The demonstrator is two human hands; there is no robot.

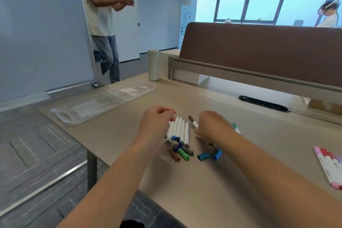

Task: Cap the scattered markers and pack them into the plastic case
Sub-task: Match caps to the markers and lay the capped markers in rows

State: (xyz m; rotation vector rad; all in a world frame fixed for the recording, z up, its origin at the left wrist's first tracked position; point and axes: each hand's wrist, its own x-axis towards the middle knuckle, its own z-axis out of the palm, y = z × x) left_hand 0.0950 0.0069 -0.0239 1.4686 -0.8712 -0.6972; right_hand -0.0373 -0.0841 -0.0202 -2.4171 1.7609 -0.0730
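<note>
Gripping a brown marker in the right hand; curling the left hand over the marker row, grasp unclear. Beside these, loose caps; far left on the worktop, open case.

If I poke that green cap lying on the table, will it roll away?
Probably a little. The green cap is a round tube lying on its side on the smooth table, so a sideways poke would likely roll it. It looks small and hollow, so probably very light. The grey cap and brown cap close beside it might stop it.
</note>
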